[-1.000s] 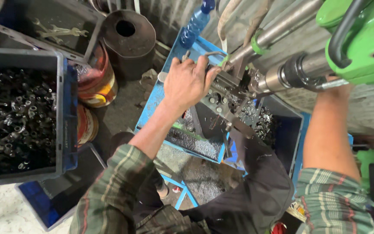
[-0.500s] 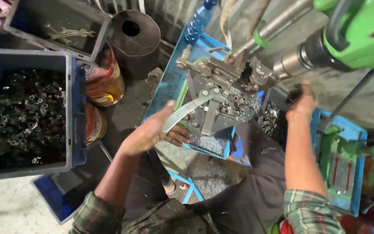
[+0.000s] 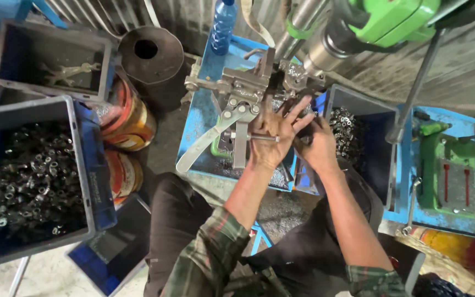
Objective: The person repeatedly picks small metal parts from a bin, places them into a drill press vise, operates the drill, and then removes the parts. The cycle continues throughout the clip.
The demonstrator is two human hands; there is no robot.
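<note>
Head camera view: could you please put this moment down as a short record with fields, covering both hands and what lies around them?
left hand: open, fingers spread, over the metal clamp fixture
right hand: beside the left, fingers curled; what it holds cannot be told
clamp lever: long, pale, angled down to the left
blue tray: under the fixture
green drill head: above the fixture
right bin: small metal rings
left crate: many dark metal parts
blue bottle: upright behind the fixture
</note>
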